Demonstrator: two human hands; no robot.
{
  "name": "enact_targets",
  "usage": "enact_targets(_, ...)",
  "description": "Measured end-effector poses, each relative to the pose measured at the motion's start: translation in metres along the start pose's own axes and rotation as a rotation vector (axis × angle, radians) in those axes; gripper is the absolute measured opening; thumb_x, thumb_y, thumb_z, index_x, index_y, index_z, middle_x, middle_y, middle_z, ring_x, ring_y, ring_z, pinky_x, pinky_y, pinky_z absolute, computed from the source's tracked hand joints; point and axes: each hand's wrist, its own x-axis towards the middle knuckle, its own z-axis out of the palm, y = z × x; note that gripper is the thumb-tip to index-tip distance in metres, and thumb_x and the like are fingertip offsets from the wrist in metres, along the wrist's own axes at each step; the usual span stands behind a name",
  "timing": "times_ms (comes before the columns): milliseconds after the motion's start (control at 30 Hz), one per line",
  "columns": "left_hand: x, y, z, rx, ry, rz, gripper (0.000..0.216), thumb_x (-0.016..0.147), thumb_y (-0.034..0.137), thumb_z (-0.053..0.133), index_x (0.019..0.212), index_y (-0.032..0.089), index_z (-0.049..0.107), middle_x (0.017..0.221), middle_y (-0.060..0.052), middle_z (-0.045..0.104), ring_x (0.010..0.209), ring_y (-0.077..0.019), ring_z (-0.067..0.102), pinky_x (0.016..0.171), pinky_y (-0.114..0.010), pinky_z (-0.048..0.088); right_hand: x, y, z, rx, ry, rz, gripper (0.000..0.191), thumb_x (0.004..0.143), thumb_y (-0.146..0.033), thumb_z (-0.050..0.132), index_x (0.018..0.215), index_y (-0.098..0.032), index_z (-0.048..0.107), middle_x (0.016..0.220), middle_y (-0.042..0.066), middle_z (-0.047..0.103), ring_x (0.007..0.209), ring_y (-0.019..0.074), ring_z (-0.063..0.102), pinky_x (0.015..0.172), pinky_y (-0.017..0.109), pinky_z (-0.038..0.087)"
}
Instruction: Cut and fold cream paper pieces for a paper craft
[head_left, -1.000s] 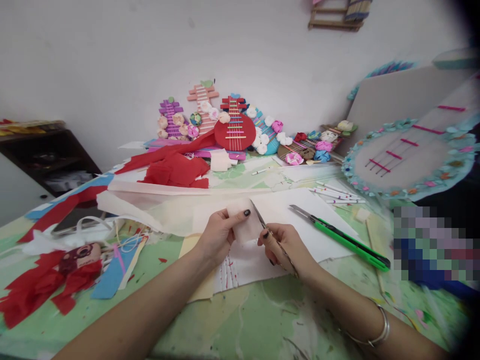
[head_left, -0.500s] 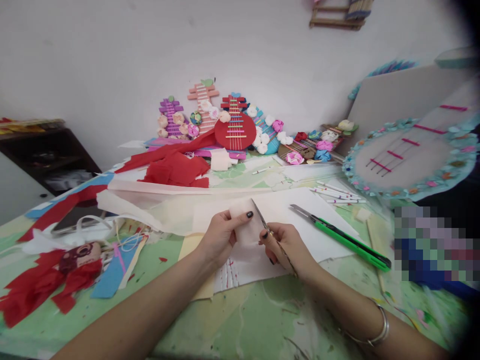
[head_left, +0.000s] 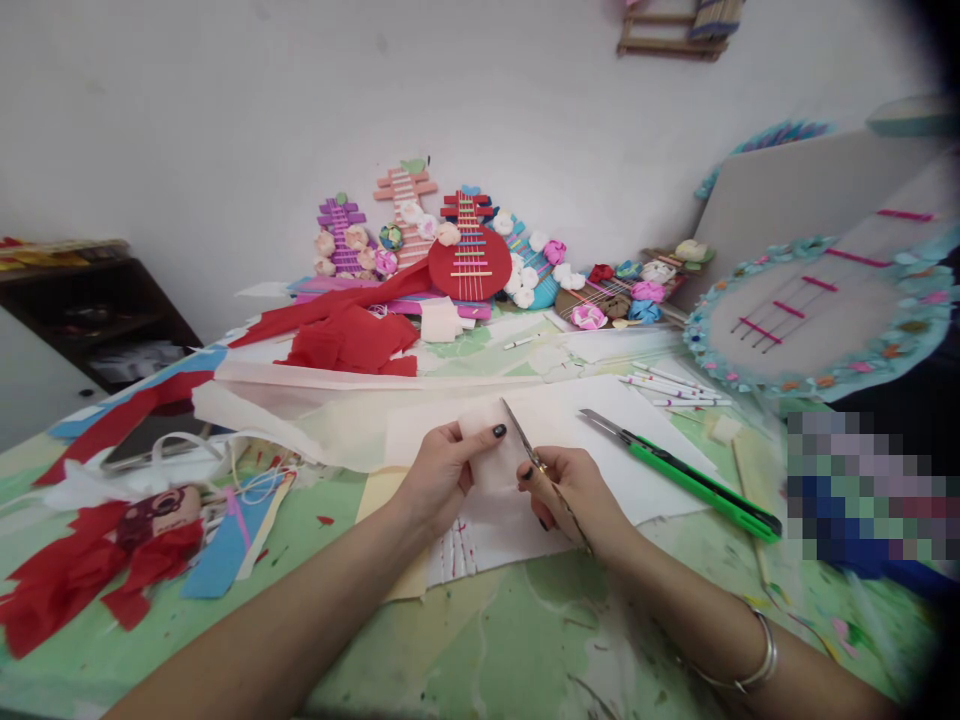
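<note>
Head view: the left hand (head_left: 442,465) pinches pale paper (head_left: 495,466) over a white sheet (head_left: 502,535); the right hand (head_left: 574,490) clasps scissors (head_left: 523,440). The paper looks light, soft, tearable: best pinched near an edge.

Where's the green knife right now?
In the head view, the green knife lies right of the right hand, its blade over the white paper.

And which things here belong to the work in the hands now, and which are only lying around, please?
In use:
pale paper piece, in the left hand
scissors, in the right hand

Apparently just lying about:
green cutter
red material
blue strip
</note>
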Motion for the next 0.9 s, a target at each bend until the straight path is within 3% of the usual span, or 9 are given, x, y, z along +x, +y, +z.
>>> enact_targets(633, 0.0012, -0.0002, 0.0002, 0.002, -0.001, 0.0, 0.024, 0.06, 0.018, 0.077, 0.077, 0.007, 0.065, 0.069, -0.007, 0.067, 0.06, -0.0134, 0.061, 0.056, -0.022, 0.05, 0.0001, -0.0038, 0.0006, -0.059, 0.02, 0.037, 0.04, 0.072, -0.052, 0.058, 0.056, -0.016, 0.051, 0.033, -0.004, 0.045, 0.029, 0.006, 0.036, 0.035, 0.017, 0.027)
enact_targets(900, 0.0058, 0.0013, -0.0037, -0.021, 0.075, 0.031, 0.025, 0.061, 0.016, 0.077, 0.081, 0.006, 0.067, 0.076, -0.008, 0.068, 0.065, -0.013, 0.062, 0.059, -0.021, 0.051, -0.0001, -0.0062, -0.006, 0.14, 0.144, -0.022, 0.054, 0.076, -0.067, 0.04, 0.064, -0.016, 0.052, 0.032, -0.005, 0.04, 0.027, 0.0058, 0.031, 0.032, 0.018, 0.023)
